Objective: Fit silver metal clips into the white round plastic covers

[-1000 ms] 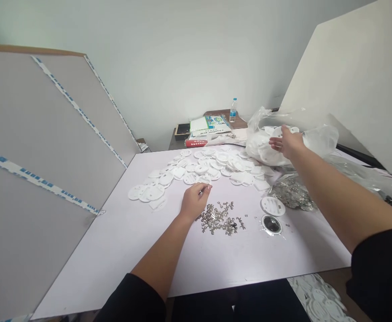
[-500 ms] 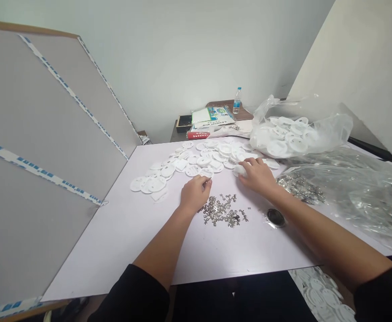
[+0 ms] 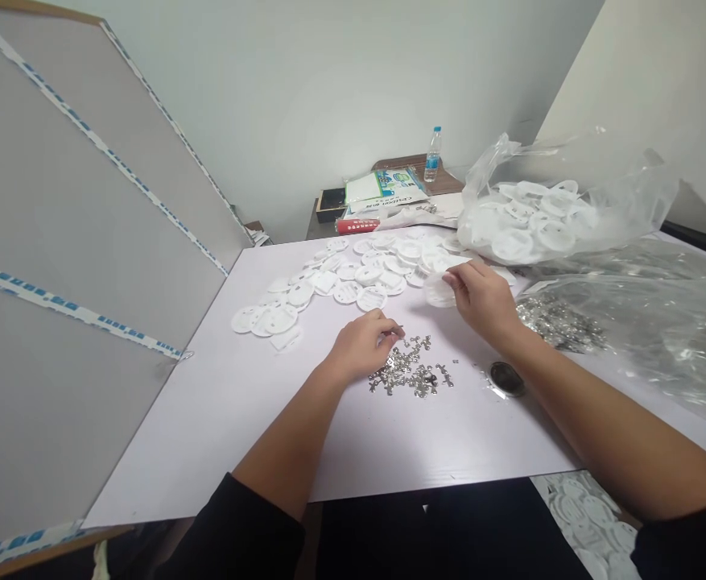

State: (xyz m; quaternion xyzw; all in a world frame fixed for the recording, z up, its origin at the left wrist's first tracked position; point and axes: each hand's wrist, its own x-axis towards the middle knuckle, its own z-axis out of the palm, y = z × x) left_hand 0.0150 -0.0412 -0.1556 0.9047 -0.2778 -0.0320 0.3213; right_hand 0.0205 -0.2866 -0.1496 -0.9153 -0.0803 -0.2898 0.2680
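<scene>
Seemingly picking parts: the right hand [image 3: 486,304] pinches a white disc [image 3: 439,292]; whether the left hand [image 3: 361,346], beside the metal pieces [image 3: 398,366], grips one, I cannot tell. Next likely calls for fine fingertip control.

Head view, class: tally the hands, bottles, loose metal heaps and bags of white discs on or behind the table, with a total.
Left hand, right hand: 2
Bottle: 1
Loose metal heap: 1
Bag of white discs: 1
Total: 5
</scene>
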